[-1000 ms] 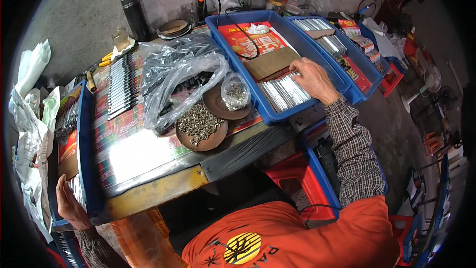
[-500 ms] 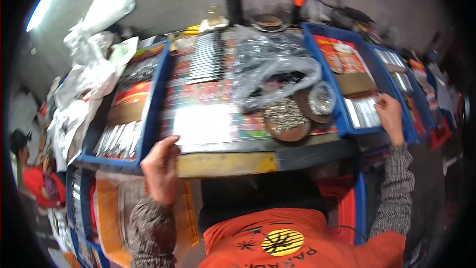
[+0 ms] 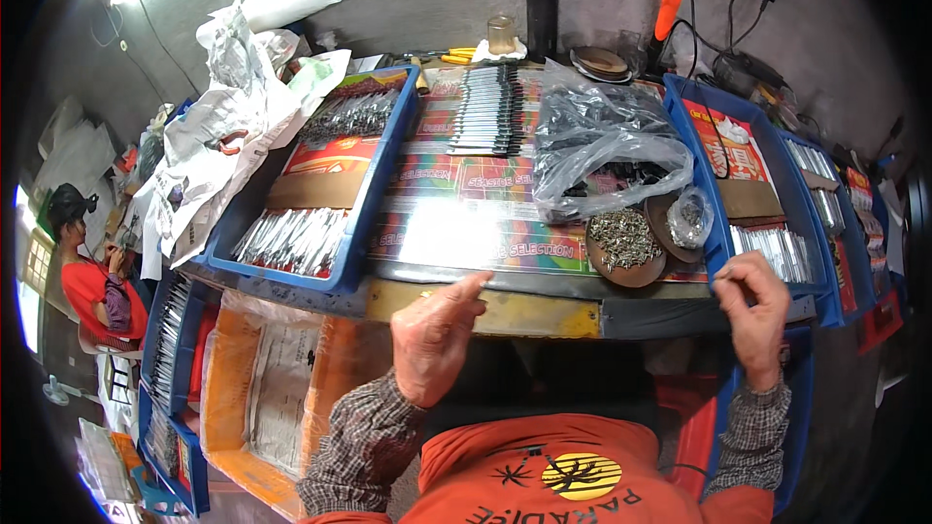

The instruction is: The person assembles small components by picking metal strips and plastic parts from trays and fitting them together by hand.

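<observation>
My left hand hovers at the table's front edge, its thumb and fingers pressed together; anything between them is hidden. Past the edge on the right, my right hand is curled in a pinch just in front of the right blue tray; I cannot make out anything in it. Slim silver-white pen-like pieces lie in that tray's near end. Between my hands, farther in, a round brown dish bears small metal parts. A row of black-and-silver pens lies farther back.
The left blue tray holds more slim pieces. A clear plastic bag with black contents covers the table's middle right. Behind stand a black flask and an orange-handled tool. Another person sits at far left.
My right hand has drawn back from the pieces in the right tray to the table's front edge. My left hand has moved right along the edge. The view has shifted.
</observation>
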